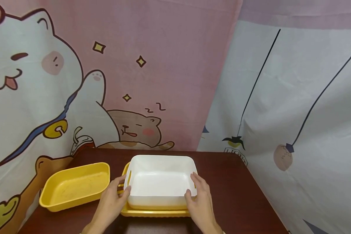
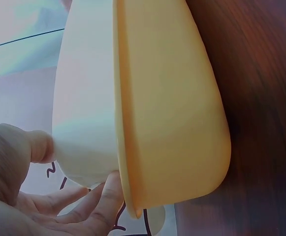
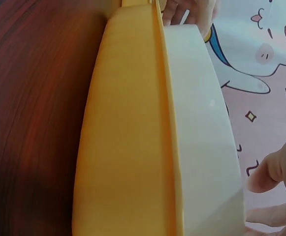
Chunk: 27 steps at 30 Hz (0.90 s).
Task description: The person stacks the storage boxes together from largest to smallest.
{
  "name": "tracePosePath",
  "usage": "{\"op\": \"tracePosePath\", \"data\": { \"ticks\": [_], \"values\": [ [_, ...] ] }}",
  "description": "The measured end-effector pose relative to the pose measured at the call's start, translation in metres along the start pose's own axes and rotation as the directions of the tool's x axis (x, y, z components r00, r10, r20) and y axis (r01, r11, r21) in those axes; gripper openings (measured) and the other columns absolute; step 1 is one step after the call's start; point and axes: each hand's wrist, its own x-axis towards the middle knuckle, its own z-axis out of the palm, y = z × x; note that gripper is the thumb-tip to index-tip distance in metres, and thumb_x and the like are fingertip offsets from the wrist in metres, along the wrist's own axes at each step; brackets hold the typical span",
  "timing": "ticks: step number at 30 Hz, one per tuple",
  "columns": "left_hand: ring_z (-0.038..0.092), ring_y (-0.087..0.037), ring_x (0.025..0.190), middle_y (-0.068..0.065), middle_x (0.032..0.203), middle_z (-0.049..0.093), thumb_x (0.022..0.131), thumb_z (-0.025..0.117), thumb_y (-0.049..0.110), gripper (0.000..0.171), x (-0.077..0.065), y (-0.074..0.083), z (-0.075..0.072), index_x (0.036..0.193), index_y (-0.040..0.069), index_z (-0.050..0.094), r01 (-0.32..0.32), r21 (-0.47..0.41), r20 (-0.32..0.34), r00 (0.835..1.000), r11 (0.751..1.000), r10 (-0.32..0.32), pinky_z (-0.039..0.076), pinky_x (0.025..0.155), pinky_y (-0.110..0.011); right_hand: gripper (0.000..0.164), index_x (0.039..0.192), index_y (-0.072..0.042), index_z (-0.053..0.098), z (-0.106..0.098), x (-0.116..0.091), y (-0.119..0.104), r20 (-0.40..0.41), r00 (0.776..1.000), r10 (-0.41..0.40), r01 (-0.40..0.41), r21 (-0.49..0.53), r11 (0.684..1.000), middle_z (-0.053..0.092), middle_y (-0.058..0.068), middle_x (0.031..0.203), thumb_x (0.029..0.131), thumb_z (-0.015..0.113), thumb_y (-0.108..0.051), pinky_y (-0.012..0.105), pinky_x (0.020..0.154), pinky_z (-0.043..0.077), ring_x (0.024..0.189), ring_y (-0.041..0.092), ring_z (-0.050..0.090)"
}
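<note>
Nearest are the two hands, one at each end of a white basin point(image 1: 161, 183). The left hand point(image 1: 108, 201) has its grip nearly closed on the basin's left end, thumb against the rim and fingers on the outer end wall by the handle slot. The right hand point(image 1: 203, 203) has a looser grip, thumb and fingers spread about the right end; from the right wrist the thumb tip appears just off the rim, and I cannot tell whether the fingers have hold of it.

The white basin stands upright with its opening up, its lower part inside a yellow basin point(image 1: 155, 213) and its rim well above the yellow one. That yellow basin rests on the dark brown worktop point(image 1: 234, 188). To its left, set at a slant, sits a second yellow basin point(image 1: 79, 188), its inside facing up.

Beyond the worktop hangs a printed backdrop point(image 1: 178, 58), pink in the middle, with a large white cat at left and a smaller brown cat, eyes closed, beside it.
</note>
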Motion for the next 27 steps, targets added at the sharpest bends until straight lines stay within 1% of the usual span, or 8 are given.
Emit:
{"op": "tracePosePath", "data": {
  "ticks": [4, 6, 8, 10, 13, 19, 23, 27],
  "values": [
    [0.077, -0.038, 0.133, -0.025, 0.155, 0.070, 0.113, 0.077, 0.023, 0.057, 0.001, 0.000, -0.002, 0.163, 0.000, 0.060, 0.019, -0.007, 0.017, 1.000, 1.000, -0.019, 0.072, 0.099, -0.042, 0.059, 0.152, 0.003, 0.073, 0.006, -0.001, -0.010, -0.022, 0.998, -0.063, 0.064, 0.018, 0.998, 0.071, 0.017, 0.159, 0.094, 0.080, 0.006, 0.080, 0.132, 0.037, 0.152, 0.047, 0.063],
    [0.078, -0.037, 0.133, -0.025, 0.153, 0.071, 0.113, 0.077, 0.022, 0.055, 0.001, -0.001, -0.004, 0.162, 0.001, 0.062, 0.016, -0.012, 0.016, 1.000, 1.000, -0.015, 0.072, 0.099, -0.041, 0.059, 0.150, 0.002, 0.074, 0.010, -0.003, -0.016, -0.034, 0.993, -0.111, 0.112, 0.016, 0.994, 0.073, 0.015, 0.156, 0.092, 0.080, 0.007, 0.081, 0.133, 0.034, 0.151, 0.046, 0.065],
    [0.079, -0.036, 0.130, -0.024, 0.152, 0.073, 0.113, 0.078, 0.021, 0.053, 0.001, -0.002, -0.006, 0.160, 0.001, 0.063, 0.004, -0.010, 0.011, 1.000, 1.000, -0.004, 0.071, 0.098, -0.040, 0.059, 0.150, -0.001, 0.075, 0.013, -0.006, -0.024, -0.035, 0.986, -0.161, 0.162, 0.005, 0.987, 0.075, 0.011, 0.153, 0.092, 0.082, 0.006, 0.071, 0.131, 0.044, 0.149, 0.040, 0.068],
    [0.080, -0.034, 0.129, -0.023, 0.151, 0.074, 0.113, 0.078, 0.021, 0.051, 0.001, -0.004, -0.009, 0.159, 0.002, 0.065, -0.005, -0.003, 0.003, 1.000, 1.000, 0.005, 0.070, 0.097, -0.038, 0.061, 0.152, -0.006, 0.075, 0.018, -0.009, -0.031, -0.026, 0.977, -0.214, 0.214, -0.002, 0.977, 0.075, 0.006, 0.153, 0.093, 0.083, 0.004, 0.059, 0.125, 0.055, 0.146, 0.033, 0.070],
    [0.079, -0.031, 0.128, -0.022, 0.152, 0.073, 0.114, 0.076, 0.022, 0.050, 0.001, -0.006, -0.014, 0.160, 0.003, 0.065, -0.003, 0.010, 0.000, 1.000, 1.000, 0.003, 0.069, 0.097, -0.036, 0.063, 0.155, -0.011, 0.073, 0.026, -0.013, -0.040, 0.024, 0.958, -0.285, 0.284, 0.026, 0.958, 0.074, 0.001, 0.154, 0.094, 0.083, 0.002, 0.047, 0.114, 0.065, 0.144, 0.023, 0.072],
    [0.077, -0.032, 0.132, -0.022, 0.155, 0.071, 0.117, 0.072, 0.024, 0.050, 0.002, -0.011, -0.023, 0.163, 0.006, 0.064, 0.033, 0.031, 0.010, 0.999, 0.999, -0.034, 0.070, 0.099, -0.037, 0.062, 0.158, -0.011, 0.071, 0.043, -0.019, -0.060, 0.151, 0.920, -0.362, 0.342, 0.142, 0.929, 0.073, 0.001, 0.154, 0.097, 0.080, 0.001, 0.044, 0.114, 0.067, 0.141, 0.020, 0.074],
    [0.075, -0.040, 0.137, -0.024, 0.159, 0.068, 0.118, 0.070, 0.025, 0.051, 0.004, -0.015, -0.031, 0.165, 0.006, 0.062, 0.052, 0.065, 0.003, 0.999, 0.996, -0.053, 0.070, 0.105, -0.047, 0.058, 0.155, -0.005, 0.071, 0.057, -0.020, -0.074, 0.190, 0.881, -0.432, 0.397, 0.198, 0.896, 0.074, 0.006, 0.152, 0.099, 0.080, 0.000, 0.044, 0.114, 0.067, 0.138, 0.022, 0.076],
    [0.071, -0.047, 0.144, -0.027, 0.164, 0.063, 0.119, 0.067, 0.026, 0.053, 0.006, -0.021, -0.039, 0.167, 0.005, 0.059, 0.067, 0.091, 0.002, 0.998, 0.994, -0.068, 0.068, 0.109, -0.054, 0.056, 0.155, -0.002, 0.070, 0.070, -0.020, -0.085, 0.212, 0.839, -0.501, 0.457, 0.226, 0.860, 0.074, 0.007, 0.152, 0.100, 0.078, -0.001, 0.040, 0.115, 0.066, 0.138, 0.020, 0.077]
  ]
}}
